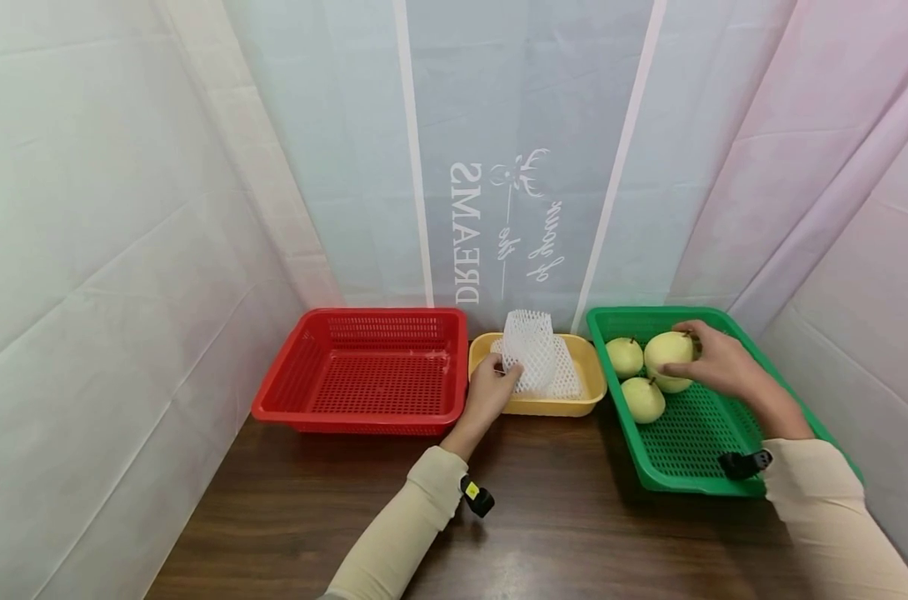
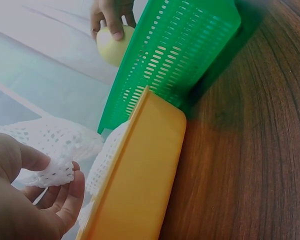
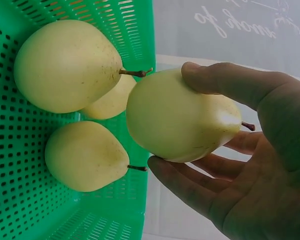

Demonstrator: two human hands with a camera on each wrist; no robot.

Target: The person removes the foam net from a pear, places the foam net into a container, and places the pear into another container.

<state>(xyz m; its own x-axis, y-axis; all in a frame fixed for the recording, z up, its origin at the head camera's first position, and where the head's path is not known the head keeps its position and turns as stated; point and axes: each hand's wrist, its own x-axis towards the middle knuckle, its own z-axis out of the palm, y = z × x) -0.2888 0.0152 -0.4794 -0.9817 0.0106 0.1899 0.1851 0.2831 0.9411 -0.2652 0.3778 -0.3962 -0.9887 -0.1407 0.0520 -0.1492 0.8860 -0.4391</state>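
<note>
My left hand [image 1: 491, 387] pinches a white foam net sleeve [image 1: 529, 346] between thumb and fingers, above the yellow tray [image 1: 547, 407]. More white foam netting [image 1: 568, 375] lies in that tray. In the left wrist view the thumb presses the sleeve's edge [image 2: 60, 172] against the fingers. Over the green basket [image 1: 652, 475], my right hand [image 1: 712, 360] grips a pale yellow pear [image 3: 180, 117], thumb on one side and fingers on the other. Three other pears sit in the basket: one pear [image 3: 67, 65], a second pear [image 3: 87, 157], and a partly hidden pear [image 3: 115, 100].
A red basket [image 1: 454, 412] with perforated walls stands left of the yellow tray. All containers rest on a dark wooden table [image 1: 559, 508]. Behind hangs a grey cloth [image 1: 529, 100] with mirrored lettering, and pale fabric [image 1: 102, 250] closes off the left side.
</note>
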